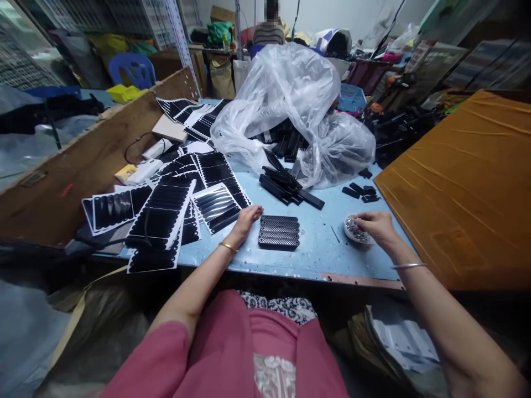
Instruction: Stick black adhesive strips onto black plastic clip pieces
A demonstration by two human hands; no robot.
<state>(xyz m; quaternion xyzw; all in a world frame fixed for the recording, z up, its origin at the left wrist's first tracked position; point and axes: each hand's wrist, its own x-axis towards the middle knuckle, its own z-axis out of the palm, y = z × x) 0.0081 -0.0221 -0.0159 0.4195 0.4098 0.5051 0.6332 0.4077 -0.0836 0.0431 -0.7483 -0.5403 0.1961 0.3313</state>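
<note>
My left hand (248,216) rests on the blue table, fingers stretched out and holding nothing that shows. Just right of its fingertips lies a row of black strips with a textured pattern (279,232), set side by side in a neat block. My right hand (376,228) reaches into a small round bowl (349,239) filled with tiny shiny metal pieces (357,231). Its fingers are pinched together among these pieces; what is between the fingertips is too small to make out. A thin dark pin-like piece (335,234) lies between the block and the bowl.
Sheets of black strips (161,213) overlap at left beside a wooden board (91,155). A large clear plastic bag (290,77) holds black parts, with more black pieces (286,185) spilled before it. Small black parts (362,192) lie near an orange-brown covered box (460,193). A person (269,34) sits behind.
</note>
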